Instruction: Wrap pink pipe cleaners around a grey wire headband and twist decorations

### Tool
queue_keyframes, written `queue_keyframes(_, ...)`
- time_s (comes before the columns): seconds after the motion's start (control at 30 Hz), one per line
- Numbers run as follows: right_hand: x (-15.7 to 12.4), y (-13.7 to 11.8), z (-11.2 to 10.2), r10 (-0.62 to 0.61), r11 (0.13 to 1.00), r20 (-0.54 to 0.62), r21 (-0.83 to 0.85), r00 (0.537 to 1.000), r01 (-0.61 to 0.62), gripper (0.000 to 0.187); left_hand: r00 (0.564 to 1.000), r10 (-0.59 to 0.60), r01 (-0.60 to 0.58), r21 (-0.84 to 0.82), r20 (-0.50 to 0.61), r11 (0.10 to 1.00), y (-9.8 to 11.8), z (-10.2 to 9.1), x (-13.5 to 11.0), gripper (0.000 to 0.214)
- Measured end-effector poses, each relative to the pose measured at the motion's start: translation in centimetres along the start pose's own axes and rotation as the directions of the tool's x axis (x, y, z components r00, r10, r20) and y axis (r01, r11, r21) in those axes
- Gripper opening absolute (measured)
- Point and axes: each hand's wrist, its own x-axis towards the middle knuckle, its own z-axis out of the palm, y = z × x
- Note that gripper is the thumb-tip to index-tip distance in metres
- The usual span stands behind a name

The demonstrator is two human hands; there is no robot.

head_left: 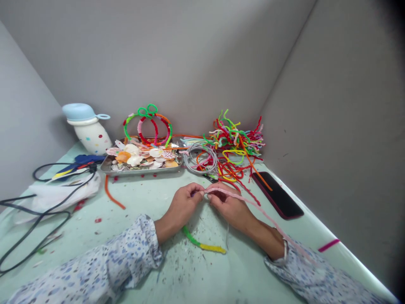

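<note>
Pale pink fuzz covers the pipe cleaner between our hands: left hand and right hand pinch its near end, thumbs against fingertips, while its tail trails over our right forearm. We judge it light, soft and bendy, best held close to the tip, as longer stretches would flop. A green-and-yellow strip emerges below our left hand; whether that hand grips it, we cannot tell. Beyond lie coiled wire, a shell-filled tray and a phone.
</note>
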Motion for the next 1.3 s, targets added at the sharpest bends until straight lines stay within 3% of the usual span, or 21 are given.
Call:
queue_keyframes(0.43,0.0,-0.8,-0.1,-0.037,0.997,-0.046,-0.074,0.998,0.034,0.019,1.000,-0.001,0.002,0.047,-0.003,0.999,-0.5,0.2,0.0,0.014)
queue_keyframes(0.63,0.1,-1.0,-0.5,-0.030,0.996,-0.002,-0.081,1.000,0.030,0.019,1.000,0.009,-0.007,0.128,-0.017,0.992,-0.6,0.1,0.0,0.016)
queue_keyframes(0.77,0.1,-0.3,-0.6,-0.093,0.992,0.035,-0.085,0.995,0.095,0.015,1.000,-0.016,0.017,0.147,-0.008,0.989,-0.2,0.0,-0.1,0.018)
queue_keyframes(1.0,0.4,1.0,-0.5,-0.202,0.969,0.055,-0.135,0.978,0.208,0.016,0.997,-0.073,0.073,0.061,-0.009,0.995,-0.2,0.1,0.0,0.017)
queue_keyframes(1.3,0.0,0.1,-1.2,-0.269,0.881,0.197,-0.344,0.943,0.324,0.024,0.987,-0.162,0.162,-0.056,0.008,0.985,-0.2,0.0,0.3,0.017)
